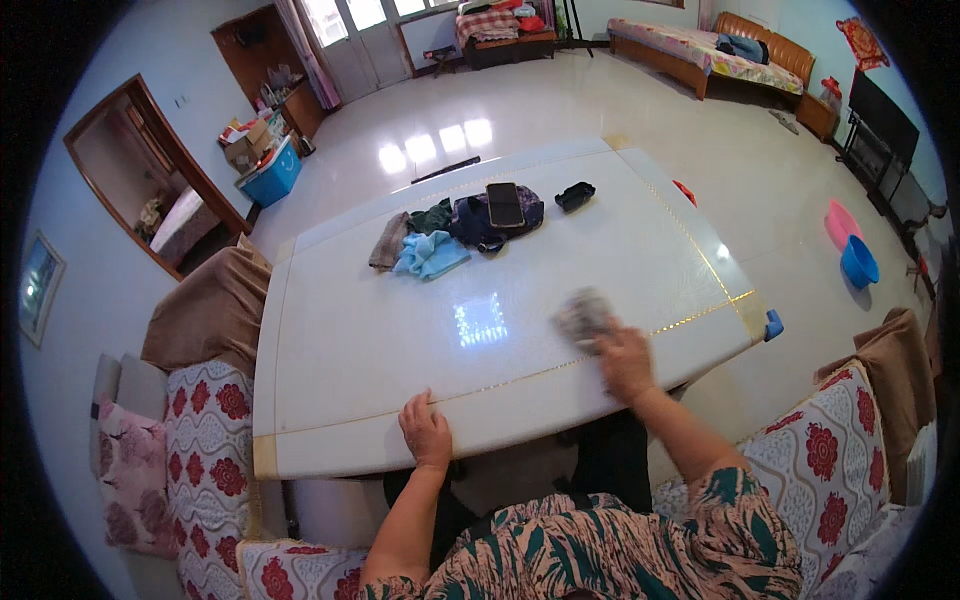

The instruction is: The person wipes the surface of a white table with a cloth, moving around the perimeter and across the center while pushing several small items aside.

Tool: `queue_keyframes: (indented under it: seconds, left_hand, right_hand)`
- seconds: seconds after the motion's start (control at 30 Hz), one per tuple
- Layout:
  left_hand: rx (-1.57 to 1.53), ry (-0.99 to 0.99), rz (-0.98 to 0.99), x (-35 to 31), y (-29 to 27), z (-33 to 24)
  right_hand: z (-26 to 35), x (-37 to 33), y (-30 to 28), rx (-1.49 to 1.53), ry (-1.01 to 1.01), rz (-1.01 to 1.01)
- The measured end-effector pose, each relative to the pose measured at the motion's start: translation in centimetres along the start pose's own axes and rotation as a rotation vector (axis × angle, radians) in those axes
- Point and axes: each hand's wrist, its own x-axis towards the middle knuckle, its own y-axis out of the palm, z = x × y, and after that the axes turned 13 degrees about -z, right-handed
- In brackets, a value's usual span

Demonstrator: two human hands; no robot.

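Note:
In my right hand (627, 366) is a grey cloth (584, 318), blurred by motion, over the right part of the white table (370, 350). The fingers are closed on its near end. My left hand (426, 432) lies on the table's near edge, its fingers stretched out and nothing held. Farther back on the tabletop is a small pile: a light blue cloth (432, 255), a brown cloth (388, 243), a dark green cloth (431, 216) and a dark patterned bag (470, 222). A black phone (506, 205) rests on the bag. Right of it sits a small black object (575, 196).
A blue corner guard (773, 325) covers the table's right corner. Sofas with red-flowered covers (210, 440) flank me. Pink (843, 224) and blue basins (859, 262) stand on the floor at right. A blue box (272, 178) is at far left; a bed (690, 52) stands at the back right.

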Motion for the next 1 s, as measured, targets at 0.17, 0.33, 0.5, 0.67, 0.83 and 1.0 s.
queue_keyframes:
  seconds: [0.17,0.33,0.5,0.67,0.83,1.0]
  left_hand:
    - [0.041,-0.006,-0.025,0.4,0.5,-1.6]
    - [0.082,-0.034,-0.041,0.9,1.2,-3.2]
    - [0.106,-0.019,0.004,0.8,1.2,-3.3]
    - [0.111,-0.053,-0.003,0.6,1.2,-2.6]
    - [0.156,-0.037,0.015,1.0,1.4,-2.8]
    - [0.157,-0.044,0.045,0.9,0.9,-3.0]
  right_hand:
    - [-13.5,-2.4,-4.6,-0.478,0.447,-0.054]
    - [-9.0,-3.6,-2.9,-0.430,0.327,-0.068]
    - [8.6,-2.6,-0.7,0.076,-0.087,0.122]
    - [18.5,1.8,3.2,0.395,-0.358,0.289]
    - [15.5,6.9,9.6,0.334,-0.167,0.172]
    - [-0.3,9.2,9.5,-0.106,-0.018,-0.078]
